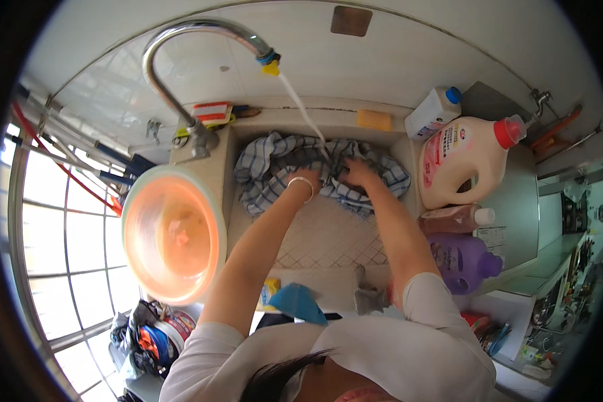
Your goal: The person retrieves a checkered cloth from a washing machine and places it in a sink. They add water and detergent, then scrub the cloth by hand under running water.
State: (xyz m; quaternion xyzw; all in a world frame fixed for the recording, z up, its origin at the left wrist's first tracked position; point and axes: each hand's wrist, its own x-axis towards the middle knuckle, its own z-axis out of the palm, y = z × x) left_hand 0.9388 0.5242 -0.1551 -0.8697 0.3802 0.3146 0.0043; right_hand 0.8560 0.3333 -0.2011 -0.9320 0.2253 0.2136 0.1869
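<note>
A wet blue-and-white checked cloth (266,156) lies bunched across the far end of a pale washing sink (311,241) with a ridged, cross-hatched slope. My left hand (306,180), a white bangle on its wrist, grips the middle of the cloth, its fingertips hidden in the folds. To its right, my right hand (359,173) has hold of the fabric too, slightly blurred. A stream of water (304,108) runs from the curved chrome faucet (206,25) onto the cloth between and just beyond my hands.
On the left ledge stands an orange plastic basin (173,266). A brush (212,113) and yellow soap bar (374,120) lie along the back. A white bottle (432,113), large detergent jug (462,161), pinkish bottle (449,219) and purple bottle (460,264) line the right side.
</note>
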